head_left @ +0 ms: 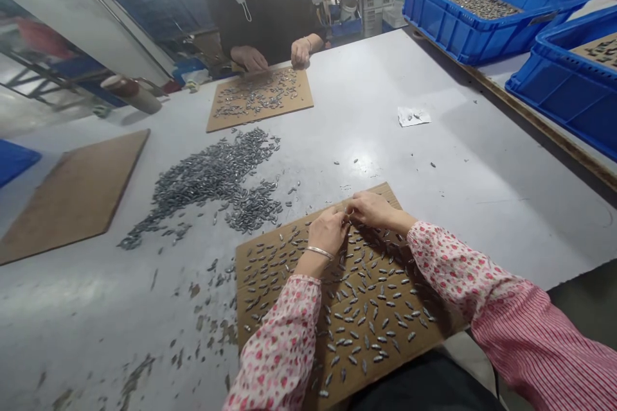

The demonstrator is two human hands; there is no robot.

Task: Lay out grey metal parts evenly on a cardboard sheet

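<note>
My left hand (328,231) and my right hand (373,209) meet over the far edge of a brown cardboard sheet (308,392). Fingers on both hands are bent into a pinch, and whatever lies between the fingertips is too small to make out. Many small grey metal pieces (354,335), pointed at the ends, lie spaced out across the cardboard. The sheet's near edge reaches past the table toward my lap. Part of it is hidden under my forearms.
A heap of the same grey pieces (207,173) lies left of centre on the white table (463,205). Across from me, a co-worker's hands (250,58) work over another cardboard (226,121). Blue crates (463,26) stand at right; a bare brown board (81,192) lies left.
</note>
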